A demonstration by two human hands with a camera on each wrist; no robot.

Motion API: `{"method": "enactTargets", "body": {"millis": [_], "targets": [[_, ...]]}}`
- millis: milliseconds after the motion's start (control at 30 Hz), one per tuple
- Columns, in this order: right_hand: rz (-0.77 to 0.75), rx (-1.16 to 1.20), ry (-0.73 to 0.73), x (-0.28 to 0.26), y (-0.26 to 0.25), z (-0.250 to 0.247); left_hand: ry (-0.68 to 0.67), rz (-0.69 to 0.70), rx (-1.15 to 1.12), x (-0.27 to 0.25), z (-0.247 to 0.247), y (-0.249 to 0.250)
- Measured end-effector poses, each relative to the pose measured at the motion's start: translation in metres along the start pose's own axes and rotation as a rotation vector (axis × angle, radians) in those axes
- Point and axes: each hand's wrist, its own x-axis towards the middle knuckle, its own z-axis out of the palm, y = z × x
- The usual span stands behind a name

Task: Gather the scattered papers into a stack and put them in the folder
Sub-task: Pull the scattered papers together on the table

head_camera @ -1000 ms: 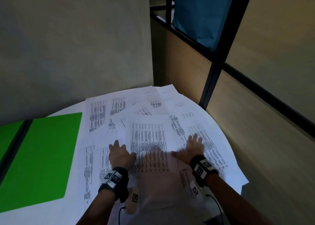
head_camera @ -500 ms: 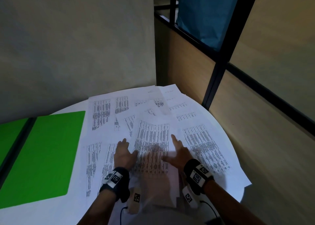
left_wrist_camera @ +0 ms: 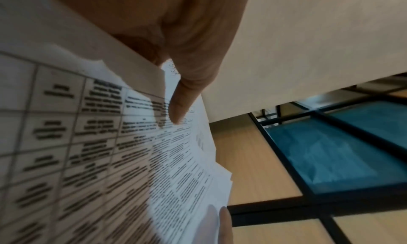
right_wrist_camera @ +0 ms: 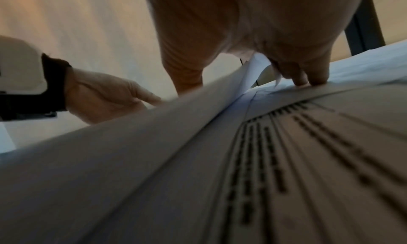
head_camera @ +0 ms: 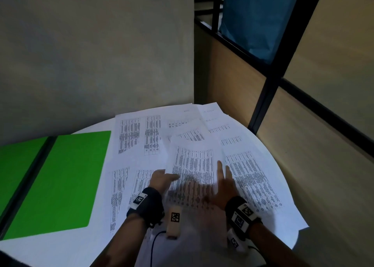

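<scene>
Several white printed paper sheets (head_camera: pixel 182 137) lie fanned and overlapping on the round white table (head_camera: pixel 283 175), their long axes mostly running away from the person, some skewed. The left hand (head_camera: pixel 160 180) pinches the left edge of the central sheet (head_camera: pixel 194 171), thumb on top. The right hand (head_camera: pixel 223 186) rests flat at its right edge, fingers straight. An open bright green folder (head_camera: pixel 60 181) lies left of them.
</scene>
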Motion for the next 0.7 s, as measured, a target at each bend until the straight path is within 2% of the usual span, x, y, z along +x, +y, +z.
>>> {"method": "enactTargets", "body": {"millis": [67, 167, 300, 367, 433, 600, 700], "targets": [[-0.031, -0.018, 0.034, -0.001, 0.002, 0.000, -0.083, -0.008, 0.025, -0.006, 0.001, 0.007], [-0.041, -0.045, 0.116, -0.003, 0.003, 0.000, -0.118, 0.023, 0.114, -0.006, 0.004, 0.013], [0.066, -0.022, 0.218, -0.002, 0.006, -0.009, -0.098, 0.095, 0.129, -0.006, 0.002, 0.012], [0.141, 0.039, 0.270, 0.003, 0.011, -0.019, -0.034, 0.164, 0.121, -0.009, -0.004, 0.010], [0.191, 0.031, 0.223, 0.009, 0.018, -0.031, 0.082, 0.195, 0.122, -0.009, -0.017, 0.007], [0.275, -0.120, 0.067, 0.007, 0.021, -0.024, 0.252, 0.088, 0.185, -0.008, -0.062, -0.009], [0.287, -0.171, -0.026, -0.002, 0.016, -0.006, 0.433, 0.034, 0.527, -0.012, -0.079, -0.015]]}}
